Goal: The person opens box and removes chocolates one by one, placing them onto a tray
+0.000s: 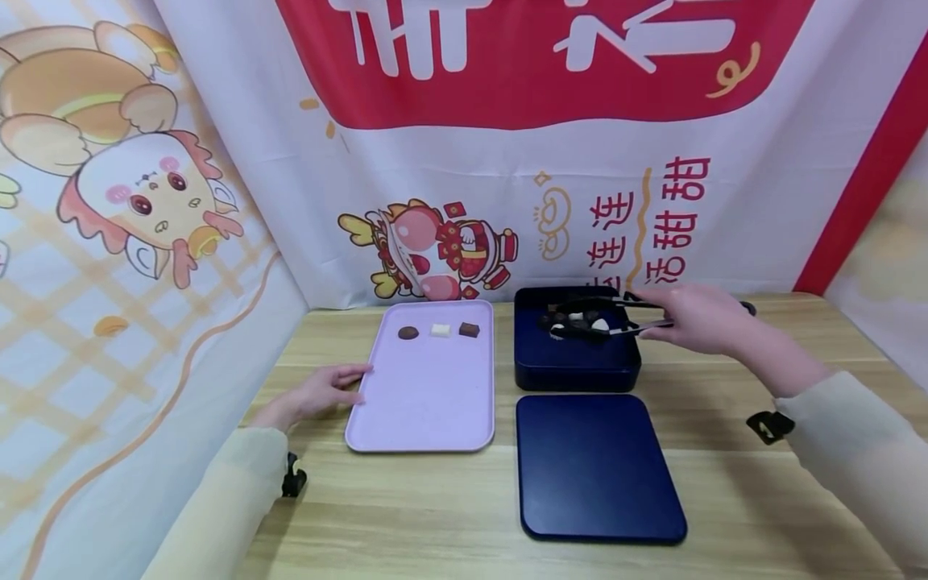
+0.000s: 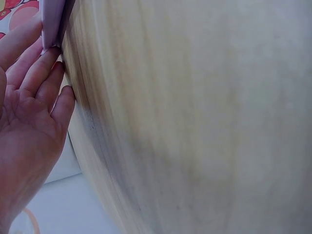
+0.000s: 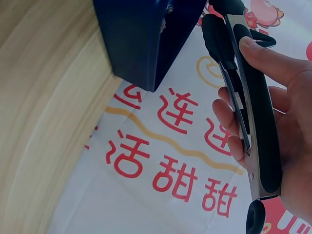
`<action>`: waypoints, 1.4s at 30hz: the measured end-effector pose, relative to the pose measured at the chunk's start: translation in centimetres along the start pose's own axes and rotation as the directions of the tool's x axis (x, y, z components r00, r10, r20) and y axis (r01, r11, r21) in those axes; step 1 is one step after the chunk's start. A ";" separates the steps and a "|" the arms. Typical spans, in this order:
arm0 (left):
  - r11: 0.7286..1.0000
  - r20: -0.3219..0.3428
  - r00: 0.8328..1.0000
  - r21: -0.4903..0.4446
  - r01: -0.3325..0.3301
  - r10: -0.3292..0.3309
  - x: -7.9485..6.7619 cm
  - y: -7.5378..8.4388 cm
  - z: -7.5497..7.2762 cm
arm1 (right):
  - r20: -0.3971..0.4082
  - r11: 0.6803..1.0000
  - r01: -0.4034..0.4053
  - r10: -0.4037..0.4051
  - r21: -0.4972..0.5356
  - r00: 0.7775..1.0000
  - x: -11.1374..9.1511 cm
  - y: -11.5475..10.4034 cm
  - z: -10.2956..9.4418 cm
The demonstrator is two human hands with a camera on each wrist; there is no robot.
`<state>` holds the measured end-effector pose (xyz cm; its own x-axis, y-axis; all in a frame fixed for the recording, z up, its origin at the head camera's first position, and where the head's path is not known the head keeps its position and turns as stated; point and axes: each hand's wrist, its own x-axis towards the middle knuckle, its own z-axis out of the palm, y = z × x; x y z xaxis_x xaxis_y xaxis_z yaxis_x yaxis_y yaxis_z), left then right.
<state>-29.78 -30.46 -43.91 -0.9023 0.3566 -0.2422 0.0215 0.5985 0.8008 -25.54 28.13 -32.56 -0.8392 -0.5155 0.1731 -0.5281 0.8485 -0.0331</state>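
In the head view, my left hand (image 1: 322,392) touches the left rim of a lilac tray (image 1: 424,419). Its fairly straight fingers meet the tray edge in the left wrist view. Three chocolates lie in a row near the tray's far end: a round brown one (image 1: 408,332), a white one (image 1: 440,329) and a square dark one (image 1: 469,329). My right hand (image 1: 699,318) grips black-and-silver tongs (image 3: 261,122). The tong heads are inside a navy box (image 1: 576,379), over dark and white pieces; whether they pinch one cannot be told.
A flat navy lid (image 1: 598,467) lies on the wooden table (image 1: 406,515), in front of the box. A printed cloth (image 1: 449,161) hangs right behind the tray and box. Another patterned cloth (image 1: 145,322) borders the left side.
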 end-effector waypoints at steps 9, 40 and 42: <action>1.000 0.004 1.000 -0.014 -0.010 0.010 -0.1 0.0 0.1 | 0.034 0.999 -0.049 0.049 -0.002 0.998 -0.7 0.8 0.9; 1.000 0.004 1.000 -0.009 -0.015 0.015 -0.1 0.0 0.0 | 0.077 0.997 -0.067 0.070 -0.037 0.995 1.4 0.5 3.8; 1.000 0.006 1.000 -0.013 -0.015 0.015 -0.1 0.0 0.0 | 0.076 0.998 -0.062 0.064 -0.028 0.995 1.4 0.4 3.8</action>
<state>-29.70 -30.49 -43.90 -0.8995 0.3696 -0.2332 0.0296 0.5840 0.8112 -27.45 27.32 -36.06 -0.8785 -0.4680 0.0955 -0.4715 0.8817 -0.0161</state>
